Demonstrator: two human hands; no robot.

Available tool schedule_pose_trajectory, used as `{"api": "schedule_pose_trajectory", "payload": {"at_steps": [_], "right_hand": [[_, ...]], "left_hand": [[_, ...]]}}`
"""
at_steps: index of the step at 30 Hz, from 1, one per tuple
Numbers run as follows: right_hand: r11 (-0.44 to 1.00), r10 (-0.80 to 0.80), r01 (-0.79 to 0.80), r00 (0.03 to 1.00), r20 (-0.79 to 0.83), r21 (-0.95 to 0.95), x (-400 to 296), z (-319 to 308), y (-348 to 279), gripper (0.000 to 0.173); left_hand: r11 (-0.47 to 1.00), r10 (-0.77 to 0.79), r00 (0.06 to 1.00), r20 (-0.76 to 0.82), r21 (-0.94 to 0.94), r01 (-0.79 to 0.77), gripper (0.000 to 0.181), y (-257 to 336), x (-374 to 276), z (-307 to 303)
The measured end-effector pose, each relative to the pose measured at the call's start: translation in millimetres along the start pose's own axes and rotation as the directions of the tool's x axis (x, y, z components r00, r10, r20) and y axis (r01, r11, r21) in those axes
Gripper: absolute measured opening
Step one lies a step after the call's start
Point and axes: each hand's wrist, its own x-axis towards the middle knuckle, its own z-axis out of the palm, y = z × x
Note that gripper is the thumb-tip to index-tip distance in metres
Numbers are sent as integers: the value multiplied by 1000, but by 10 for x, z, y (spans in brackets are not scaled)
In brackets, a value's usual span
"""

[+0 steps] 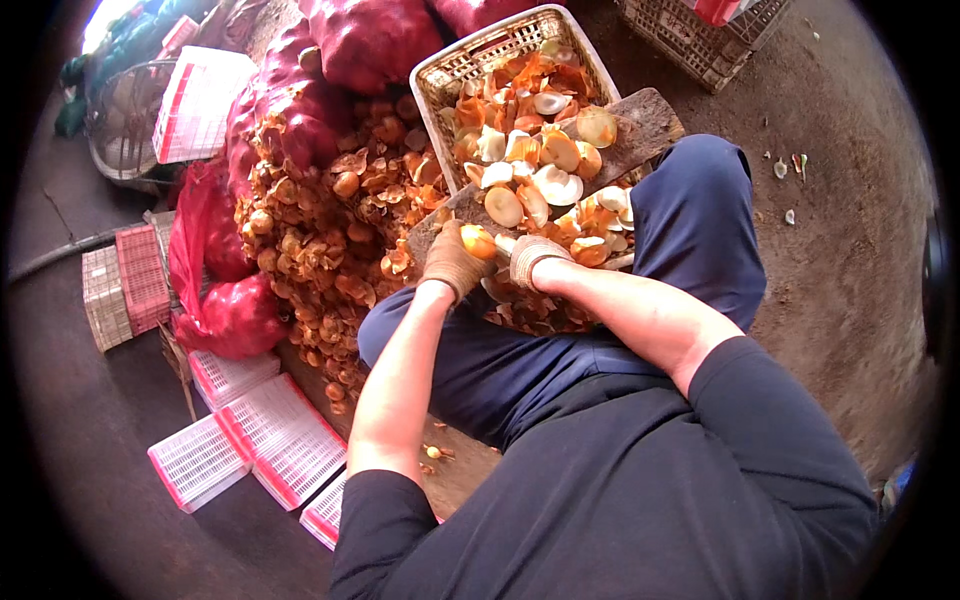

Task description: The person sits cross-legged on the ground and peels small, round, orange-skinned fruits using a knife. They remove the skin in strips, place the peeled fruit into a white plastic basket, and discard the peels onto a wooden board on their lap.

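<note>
My left hand (pixel 454 259), in a tan work glove, is closed around a yellow onion (pixel 478 242) above my lap. Close beside it, my gloved right hand (pixel 534 259) grips what looks like a small knife (pixel 505 244); its short pale blade points at the onion, and the handle is hidden in the fist. Just beyond both hands, a worn wooden board (pixel 645 124) lies across a plastic crate (pixel 424 79). Cut onion ends (pixel 504 206) and pale onion layers (pixel 557 184) rest on the board. Onion skins and scraps (pixel 517 82) fill the crate's far part.
Left of the crate spreads a heap of unpeeled onions (pixel 322 232), backed by full red mesh sacks (pixel 371 45). White and red plastic baskets (pixel 285 435) stand at lower left. Another crate (pixel 675 37) is at upper right. Scraps litter the dirt floor (pixel 840 247).
</note>
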Motion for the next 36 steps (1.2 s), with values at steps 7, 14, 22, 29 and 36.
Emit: {"api": "schedule_pose_trajectory", "payload": {"at_steps": [7, 14, 22, 29, 36], "right_hand": [[997, -19, 18, 1000, -18, -69, 29, 29, 34, 58], [974, -57, 61, 998, 25, -220, 4, -23, 238, 42], [967, -132, 99, 983, -131, -237, -325, -82, 432, 29], [947, -52, 27, 996, -71, -319, -305, -134, 518, 29], [434, -479, 412, 859, 182, -801, 34, -42, 663, 24]], "left_hand": [[998, 54, 987, -150, 42, -48, 93, 14, -178, 129], [992, 37, 991, -130, -116, -53, 80, -42, -107, 105], [949, -20, 972, -234, -309, -55, 90, -314, 1, 247], [654, 298, 682, -668, -378, -656, 93, 139, -537, -57], [-287, 244, 934, -261, -939, -188, 91, 74, -614, 11]]}}
